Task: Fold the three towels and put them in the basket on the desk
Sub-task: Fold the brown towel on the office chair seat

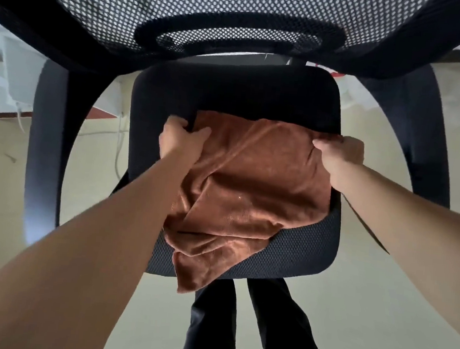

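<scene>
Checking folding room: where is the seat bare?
Bare: the seat strip between the brown towel and the backrest, plus the near right corner. Crowded: middle and front edge under the towel, left hand and right hand gripping its far corners.

Black office chair on a pale floor, seen from above

The chair's mesh backrest (210, 5) fills the top of the view, with a dark padded seat (230, 91) below it and a curved armrest (46, 144) on each side. The floor (378, 312) is smooth, cream-coloured and evenly lit. On the left stands a white unit (18, 72), with a white cable (120, 148) trailing down across the floor near it.
</scene>
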`<state>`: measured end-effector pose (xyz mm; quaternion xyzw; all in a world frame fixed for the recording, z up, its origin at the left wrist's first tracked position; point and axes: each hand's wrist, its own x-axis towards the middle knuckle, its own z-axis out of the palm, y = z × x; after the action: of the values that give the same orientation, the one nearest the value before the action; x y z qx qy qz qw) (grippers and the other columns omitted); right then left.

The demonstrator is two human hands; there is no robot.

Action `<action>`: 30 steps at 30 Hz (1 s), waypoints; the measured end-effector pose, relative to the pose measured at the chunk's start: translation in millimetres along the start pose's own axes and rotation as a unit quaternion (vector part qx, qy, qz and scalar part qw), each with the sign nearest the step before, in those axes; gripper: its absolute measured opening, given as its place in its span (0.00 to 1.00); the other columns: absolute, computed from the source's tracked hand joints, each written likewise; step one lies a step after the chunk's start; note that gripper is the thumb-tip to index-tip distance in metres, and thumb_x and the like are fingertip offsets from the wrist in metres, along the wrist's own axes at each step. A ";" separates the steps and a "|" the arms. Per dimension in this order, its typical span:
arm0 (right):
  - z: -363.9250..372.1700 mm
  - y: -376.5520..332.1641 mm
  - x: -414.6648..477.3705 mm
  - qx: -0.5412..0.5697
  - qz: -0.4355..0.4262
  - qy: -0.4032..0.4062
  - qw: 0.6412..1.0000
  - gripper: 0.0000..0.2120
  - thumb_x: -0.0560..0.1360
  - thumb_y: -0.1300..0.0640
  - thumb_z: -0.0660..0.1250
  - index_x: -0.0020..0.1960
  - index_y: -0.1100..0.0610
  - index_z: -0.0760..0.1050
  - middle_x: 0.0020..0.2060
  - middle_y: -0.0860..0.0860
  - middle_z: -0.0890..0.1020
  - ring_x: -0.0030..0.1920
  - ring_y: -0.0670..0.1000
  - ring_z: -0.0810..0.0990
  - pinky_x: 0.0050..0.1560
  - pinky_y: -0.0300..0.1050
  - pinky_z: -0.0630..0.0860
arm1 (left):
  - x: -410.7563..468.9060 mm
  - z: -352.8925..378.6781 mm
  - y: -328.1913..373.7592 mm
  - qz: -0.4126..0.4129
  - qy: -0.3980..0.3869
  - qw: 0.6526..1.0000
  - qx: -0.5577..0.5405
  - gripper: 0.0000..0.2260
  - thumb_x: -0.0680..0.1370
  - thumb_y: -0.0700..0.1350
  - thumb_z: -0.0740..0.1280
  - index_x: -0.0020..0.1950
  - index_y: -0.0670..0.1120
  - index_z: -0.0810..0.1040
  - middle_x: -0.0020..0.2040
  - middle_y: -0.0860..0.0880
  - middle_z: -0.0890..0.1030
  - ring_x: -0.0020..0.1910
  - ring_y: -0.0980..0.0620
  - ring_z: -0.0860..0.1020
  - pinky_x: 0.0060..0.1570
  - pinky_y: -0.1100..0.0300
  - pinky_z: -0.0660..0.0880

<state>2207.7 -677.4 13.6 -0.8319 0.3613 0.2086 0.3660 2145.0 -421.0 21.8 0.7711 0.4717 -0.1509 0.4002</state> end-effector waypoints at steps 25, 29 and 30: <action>2.4 -10.4 -5.5 -0.037 -0.122 0.061 0.990 0.17 0.79 0.48 0.61 0.62 0.57 0.72 0.58 0.54 0.80 0.56 0.55 0.79 0.55 0.45 0.72 | 6.2 -38.4 -30.7 -0.055 0.178 0.980 -0.063 0.13 0.76 0.50 0.64 0.55 0.44 0.76 0.50 0.47 0.78 0.49 0.47 0.75 0.47 0.60 0.68; 1.2 76.0 -50.1 0.053 0.095 -0.036 0.993 0.12 0.73 0.52 0.63 0.54 0.55 0.77 0.47 0.57 0.83 0.43 0.57 0.80 0.44 0.52 0.78 | -66.6 -32.2 -90.8 -0.115 0.141 0.981 -0.069 0.20 0.78 0.57 0.60 0.53 0.40 0.76 0.48 0.44 0.80 0.49 0.43 0.77 0.49 0.52 0.72; 2.5 87.9 -63.7 0.074 0.140 -0.082 0.984 0.09 0.75 0.54 0.65 0.51 0.56 0.77 0.43 0.56 0.83 0.39 0.55 0.80 0.38 0.46 0.76 | -83.7 -29.3 -106.0 -0.134 0.122 0.981 -0.067 0.22 0.78 0.59 0.59 0.54 0.41 0.77 0.49 0.44 0.81 0.50 0.42 0.78 0.52 0.50 0.73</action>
<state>2099.8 -688.4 10.7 -0.7238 0.4574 0.2982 0.4219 2008.2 -424.6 41.1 0.6848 0.6254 -0.0760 0.3663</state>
